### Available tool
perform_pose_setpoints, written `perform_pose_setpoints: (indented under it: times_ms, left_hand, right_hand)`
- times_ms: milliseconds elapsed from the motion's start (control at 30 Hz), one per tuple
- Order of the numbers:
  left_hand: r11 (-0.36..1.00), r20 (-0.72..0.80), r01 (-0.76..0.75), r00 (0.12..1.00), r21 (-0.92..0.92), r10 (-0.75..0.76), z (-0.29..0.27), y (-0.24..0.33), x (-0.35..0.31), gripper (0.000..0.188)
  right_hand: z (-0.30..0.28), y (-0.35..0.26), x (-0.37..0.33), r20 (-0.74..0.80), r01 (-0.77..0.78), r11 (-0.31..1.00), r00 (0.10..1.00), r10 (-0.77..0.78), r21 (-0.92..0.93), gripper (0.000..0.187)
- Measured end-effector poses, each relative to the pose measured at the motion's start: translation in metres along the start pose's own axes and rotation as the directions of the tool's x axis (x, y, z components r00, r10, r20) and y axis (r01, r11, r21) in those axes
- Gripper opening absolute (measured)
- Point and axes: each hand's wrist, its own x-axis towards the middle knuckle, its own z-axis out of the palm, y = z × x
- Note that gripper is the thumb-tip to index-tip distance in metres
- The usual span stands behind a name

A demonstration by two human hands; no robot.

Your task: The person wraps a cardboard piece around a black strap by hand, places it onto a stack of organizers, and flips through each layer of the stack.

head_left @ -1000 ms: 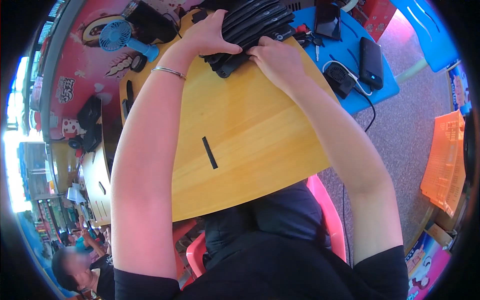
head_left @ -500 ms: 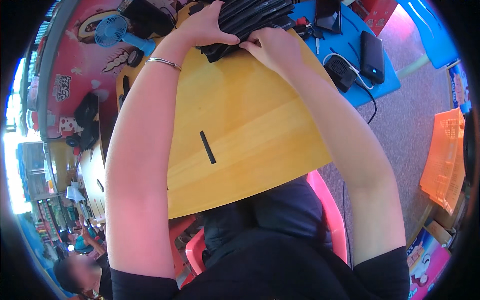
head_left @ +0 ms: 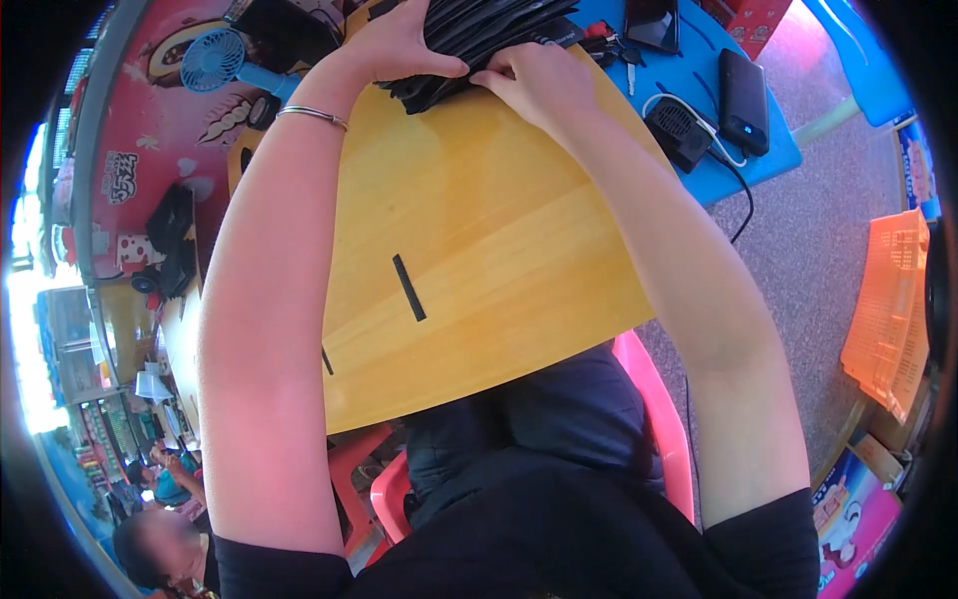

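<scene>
A stack of flat black pouches (head_left: pixel 489 40), glossy and overlapping, lies at the far end of the yellow wooden table (head_left: pixel 479 230). My left hand (head_left: pixel 399 45) grips the stack's left side, its thumb stretched along the near edge. At the near edge, to the right of that thumb, my right hand (head_left: pixel 544 85) has its fingers bent and pinched on the pouches. Exactly what lies between those fingertips is hidden. One short black strip (head_left: pixel 409 288) lies mid-table, and a second black strip (head_left: pixel 327 361) shows beside my left forearm.
A blue stool (head_left: pixel 704 90) at the right bears a phone (head_left: pixel 652 25), keys, a power bank (head_left: pixel 743 103) and a black charger (head_left: pixel 681 135). A small blue fan (head_left: pixel 213 60) stands far left. An orange crate (head_left: pixel 886 314) is at the right. Another person sits lower left.
My left forearm has shifted slightly left, uncovering the second strip beside it. Both hands stay at the stack, and the whole scene sits a little higher and further left.
</scene>
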Motion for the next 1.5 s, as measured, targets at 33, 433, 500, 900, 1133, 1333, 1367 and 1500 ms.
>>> perform_pose_setpoints:
  times_ms: [33, 433, 500, 900, 1133, 1333, 1367, 1500]
  left_hand:
    - [1.0, 0.009, 0.007, 1.0, -0.006, -0.007, 0.0, 0.0, 0.0, 0.093]
    - [0.998, -0.052, -0.047, 0.998, -0.052, 0.044, 0.004, -0.023, 0.0, 0.091]
    - [0.997, -0.032, -0.044, 0.999, -0.062, 0.042, 0.009, -0.024, 0.005, 0.092]
    - [1.0, -0.039, -0.02, 0.999, -0.008, 0.019, 0.012, -0.025, 0.004, 0.093]
    - [1.0, -0.031, 0.002, 1.0, 0.013, -0.002, 0.013, -0.022, 0.004, 0.097]
    - [1.0, -0.066, 0.004, 0.998, 0.029, -0.002, 0.015, -0.025, 0.005, 0.102]
    - [1.0, -0.068, 0.005, 0.998, 0.03, -0.003, 0.015, -0.025, 0.005, 0.102]
    - [0.998, -0.053, 0.042, 0.998, 0.051, -0.04, 0.015, -0.022, 0.004, 0.104]
  right_hand:
    - [-0.001, 0.001, -0.001, 0.02, 0.017, 1.0, 1.0, -0.017, -0.013, 0.028]
    - [-0.007, -0.006, -0.007, 0.032, 0.083, 0.997, 0.996, -0.083, 0.004, 0.024]
    - [-0.007, -0.002, -0.008, 0.043, 0.074, 0.997, 0.996, -0.074, 0.0, 0.024]
    - [-0.002, 0.006, -0.01, 0.027, 0.139, 0.99, 0.99, -0.139, 0.012, 0.023]
    - [0.0, 0.008, -0.013, 0.018, 0.161, 0.987, 0.987, -0.16, -0.021, 0.022]
    - [-0.003, 0.005, -0.014, 0.008, 0.16, 0.987, 0.987, -0.16, -0.021, 0.021]
    - [-0.003, 0.004, -0.014, -0.001, 0.154, 0.988, 0.988, -0.154, -0.025, 0.02]
    - [-0.003, 0.005, -0.012, 0.03, 0.15, 0.989, 0.988, -0.15, -0.014, 0.02]
